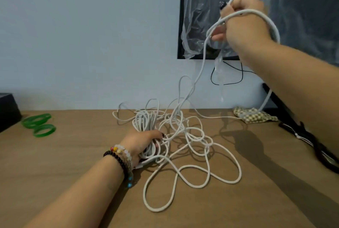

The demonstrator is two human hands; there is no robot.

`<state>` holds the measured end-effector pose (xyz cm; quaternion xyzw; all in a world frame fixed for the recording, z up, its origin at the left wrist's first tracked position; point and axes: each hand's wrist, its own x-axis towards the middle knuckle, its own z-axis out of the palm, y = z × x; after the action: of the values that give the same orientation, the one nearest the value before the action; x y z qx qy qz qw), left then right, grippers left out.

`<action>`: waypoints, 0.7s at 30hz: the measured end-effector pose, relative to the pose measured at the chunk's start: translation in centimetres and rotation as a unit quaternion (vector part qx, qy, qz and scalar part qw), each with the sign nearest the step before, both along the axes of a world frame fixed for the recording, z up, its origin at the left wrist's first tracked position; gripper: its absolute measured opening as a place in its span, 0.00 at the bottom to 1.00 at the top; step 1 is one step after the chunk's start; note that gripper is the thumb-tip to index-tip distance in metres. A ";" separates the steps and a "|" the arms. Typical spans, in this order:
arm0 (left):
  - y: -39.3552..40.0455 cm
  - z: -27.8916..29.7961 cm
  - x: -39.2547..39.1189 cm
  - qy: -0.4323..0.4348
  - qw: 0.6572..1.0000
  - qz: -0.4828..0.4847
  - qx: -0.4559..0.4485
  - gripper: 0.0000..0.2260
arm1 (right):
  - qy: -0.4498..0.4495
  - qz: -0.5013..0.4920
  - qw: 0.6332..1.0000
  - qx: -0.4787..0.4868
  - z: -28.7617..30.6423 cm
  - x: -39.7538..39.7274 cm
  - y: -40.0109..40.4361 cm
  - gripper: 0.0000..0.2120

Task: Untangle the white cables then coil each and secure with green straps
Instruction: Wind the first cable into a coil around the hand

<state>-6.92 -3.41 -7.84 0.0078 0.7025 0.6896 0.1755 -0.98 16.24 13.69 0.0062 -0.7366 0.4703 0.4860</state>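
A tangle of white cables point(183, 141) sprawls across the brown tabletop point(73, 163): thin, round, limp cords, light and easily kinked. The left hand point(143, 143) has its grip closed on a bundled part at the tangle's left edge. Above the tangle, the right hand point(244, 20) pinches one strand's end, lifted high. Glossy green straps point(39, 124) lie far left of the tangle.

— What is lying on the wooden table point(73, 163)?
— White cables point(185, 141) are sprawling tangled at centre; the left hand point(141, 142) is gripping a bunch.
— And at two o'clock?
— The right hand point(245, 20) is holding one strand high. Green straps point(39, 124) are sitting at nine o'clock.
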 end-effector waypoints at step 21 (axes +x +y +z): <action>-0.6 2.2 1.6 0.115 0.981 0.153 -0.011 0.03 | 0.021 0.121 0.991 -0.050 10.0 5.1 -2.2 0.10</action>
<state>-5.36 -3.97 -5.64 -0.0225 0.7186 0.6949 -0.0138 4.11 14.02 23.65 0.0807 -0.6959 0.5615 0.4404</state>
